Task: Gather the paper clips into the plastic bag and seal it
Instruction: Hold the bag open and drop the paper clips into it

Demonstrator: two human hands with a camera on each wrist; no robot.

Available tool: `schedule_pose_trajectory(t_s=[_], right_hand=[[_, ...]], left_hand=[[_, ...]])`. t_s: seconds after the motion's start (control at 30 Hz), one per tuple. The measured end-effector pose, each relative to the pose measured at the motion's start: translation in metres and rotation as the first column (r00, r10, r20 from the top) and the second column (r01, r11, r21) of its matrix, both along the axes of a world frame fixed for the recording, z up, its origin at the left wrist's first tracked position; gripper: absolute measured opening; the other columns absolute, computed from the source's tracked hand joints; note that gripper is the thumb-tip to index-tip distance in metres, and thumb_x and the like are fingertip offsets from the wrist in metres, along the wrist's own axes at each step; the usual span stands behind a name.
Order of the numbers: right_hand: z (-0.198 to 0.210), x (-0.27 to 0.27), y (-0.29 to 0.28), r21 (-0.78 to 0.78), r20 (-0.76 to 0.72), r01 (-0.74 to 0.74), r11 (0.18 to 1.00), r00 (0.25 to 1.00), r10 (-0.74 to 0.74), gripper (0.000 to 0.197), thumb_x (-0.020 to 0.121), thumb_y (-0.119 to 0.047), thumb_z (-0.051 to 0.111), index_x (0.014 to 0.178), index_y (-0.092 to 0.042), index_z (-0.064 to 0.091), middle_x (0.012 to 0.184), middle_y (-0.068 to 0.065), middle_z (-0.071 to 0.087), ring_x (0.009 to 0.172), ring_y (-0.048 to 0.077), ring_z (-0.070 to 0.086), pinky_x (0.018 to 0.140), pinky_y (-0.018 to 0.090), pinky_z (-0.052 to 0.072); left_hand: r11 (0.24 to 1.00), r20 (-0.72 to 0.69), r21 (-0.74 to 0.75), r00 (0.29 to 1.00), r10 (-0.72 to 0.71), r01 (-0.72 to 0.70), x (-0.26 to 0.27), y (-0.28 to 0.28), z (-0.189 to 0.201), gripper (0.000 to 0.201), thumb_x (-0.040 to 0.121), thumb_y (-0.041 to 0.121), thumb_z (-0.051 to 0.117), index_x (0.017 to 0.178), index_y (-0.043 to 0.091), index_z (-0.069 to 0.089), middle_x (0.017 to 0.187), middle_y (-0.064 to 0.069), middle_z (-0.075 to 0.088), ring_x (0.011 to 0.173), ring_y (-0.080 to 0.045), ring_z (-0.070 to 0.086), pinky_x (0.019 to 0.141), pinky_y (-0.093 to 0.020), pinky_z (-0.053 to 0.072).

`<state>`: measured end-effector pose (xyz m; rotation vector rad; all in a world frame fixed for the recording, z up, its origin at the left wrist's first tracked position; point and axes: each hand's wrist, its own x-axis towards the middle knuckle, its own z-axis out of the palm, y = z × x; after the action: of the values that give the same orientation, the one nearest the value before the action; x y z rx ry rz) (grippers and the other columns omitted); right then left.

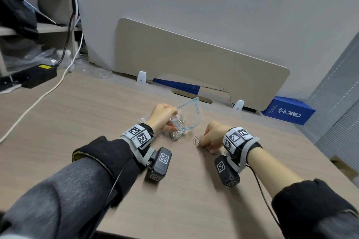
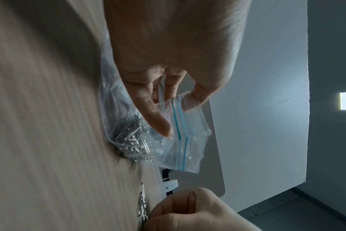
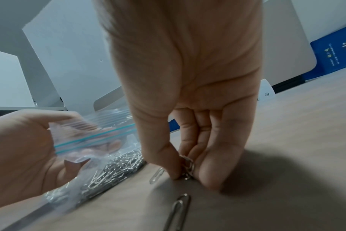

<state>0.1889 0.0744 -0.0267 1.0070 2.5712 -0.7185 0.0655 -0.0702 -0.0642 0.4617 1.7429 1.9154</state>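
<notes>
— How far are we with the clips?

— I think more than half. My left hand pinches the mouth of the plastic bag and holds it open above the desk. Inside the bag already lies a big heap of paper clips.

— And the right one?

— My right hand is down on the desk just beside the bag, thumb and fingers pinching a small bunch of clips. A few loose clips lie near it, not yet collected.

— So what is left?

— To bring this bunch into the bag, to pick up the loose ones, then to press the blue zip strip closed. It is not sealed yet.
</notes>
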Motion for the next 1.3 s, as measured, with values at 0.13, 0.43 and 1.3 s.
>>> schedule_pose_trajectory(t_s=[0.13, 0.43, 1.3], right_hand=[[-0.001, 0.001, 0.001, -0.022, -0.001, 0.004, 1.0, 1.0, -0.004, 0.017, 0.065, -0.018, 0.074, 0.074, -0.006, 0.067, 0.062, 0.013, 0.069, 0.06, 0.024, 0.07, 0.079, 0.047, 0.06], [-0.014, 0.005, 0.006, -0.095, -0.141, 0.06, 0.994, 0.987, -0.073, 0.014, 0.075, -0.01, 0.073, 0.078, 0.002, 0.066, 0.066, 0.015, 0.066, 0.053, 0.023, 0.065, 0.068, 0.041, 0.062], [0.019, -0.009, -0.001, 0.011, -0.61, 0.144, 0.989, 0.785, -0.108, 0.012, 0.087, -0.01, 0.065, 0.079, -0.001, 0.064, 0.069, 0.014, 0.067, 0.053, 0.02, 0.064, 0.053, 0.031, 0.059]], left_hand=[[1.0, -0.004, 0.001, 1.0, -0.003, 0.003, 0.0, 0.0, 0.0, 0.008, 0.09, 0.008, 0.055, 0.093, 0.001, 0.058, 0.086, -0.009, 0.054, 0.053, -0.021, 0.051, 0.045, -0.029, 0.053], [1.0, 0.002, -0.011, 1.0, -0.008, 0.008, 0.001, -0.001, 0.001, 0.012, 0.091, 0.009, 0.055, 0.098, 0.0, 0.057, 0.086, -0.008, 0.055, 0.056, -0.023, 0.054, 0.046, -0.03, 0.056], [1.0, 0.012, 0.012, 1.0, -0.01, 0.01, 0.003, -0.003, 0.003, 0.016, 0.092, 0.008, 0.053, 0.103, -0.003, 0.058, 0.086, -0.009, 0.054, 0.052, -0.021, 0.052, 0.046, -0.03, 0.056]])
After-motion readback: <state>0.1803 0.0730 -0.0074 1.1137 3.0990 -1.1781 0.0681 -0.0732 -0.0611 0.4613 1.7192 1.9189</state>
